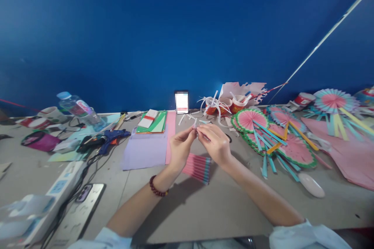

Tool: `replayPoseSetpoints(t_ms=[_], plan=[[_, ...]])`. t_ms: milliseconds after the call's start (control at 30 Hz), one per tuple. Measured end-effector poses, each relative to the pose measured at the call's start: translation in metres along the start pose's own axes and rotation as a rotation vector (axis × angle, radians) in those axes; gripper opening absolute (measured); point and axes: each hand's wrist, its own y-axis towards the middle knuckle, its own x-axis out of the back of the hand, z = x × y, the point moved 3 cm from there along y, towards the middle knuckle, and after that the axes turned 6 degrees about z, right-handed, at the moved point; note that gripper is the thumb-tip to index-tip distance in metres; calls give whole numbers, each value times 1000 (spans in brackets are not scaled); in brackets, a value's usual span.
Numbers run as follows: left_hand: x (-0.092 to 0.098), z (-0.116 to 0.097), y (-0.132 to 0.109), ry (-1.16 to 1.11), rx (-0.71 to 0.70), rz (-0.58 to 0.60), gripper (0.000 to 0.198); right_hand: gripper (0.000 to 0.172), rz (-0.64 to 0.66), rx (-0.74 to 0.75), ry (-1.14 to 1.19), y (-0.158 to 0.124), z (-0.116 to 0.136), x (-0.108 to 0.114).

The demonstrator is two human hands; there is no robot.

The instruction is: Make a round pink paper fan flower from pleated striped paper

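My left hand (181, 144) and my right hand (215, 143) meet above the middle of the table, fingertips almost touching. Both are closed in a pinch on a small white strip (195, 122), which sticks up between the fingers; its material is too small to tell. Below them lies a pleated paper piece (198, 168), pink with blue ends, partly covered by my hands. Several white strip scraps (187, 118) are scattered just beyond my fingers. A beaded bracelet circles my left wrist.
On the right lie watermelon-patterned pleated paper fans (298, 149) with paper strips, and pink paper (347, 151). Paper cups (238, 105) hold white strips. Purple paper (144, 151), a blue glue gun (112, 139), a bottle (83, 111), a power strip (62, 186) and a phone (83, 210) occupy the left.
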Motion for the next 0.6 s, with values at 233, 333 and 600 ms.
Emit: replayPoseSetpoints(t_ms=[233,333,600], plan=[[0,2,0,-12,22,-36,30,16,14,20,-39,-4,-1,-4],[0,2,0,-15,28,-37,30,14,2,11,-34,-5,-1,-5],[-1,3,-1,20,7,-53,26,15,32,29,-117,-7,1,-7]])
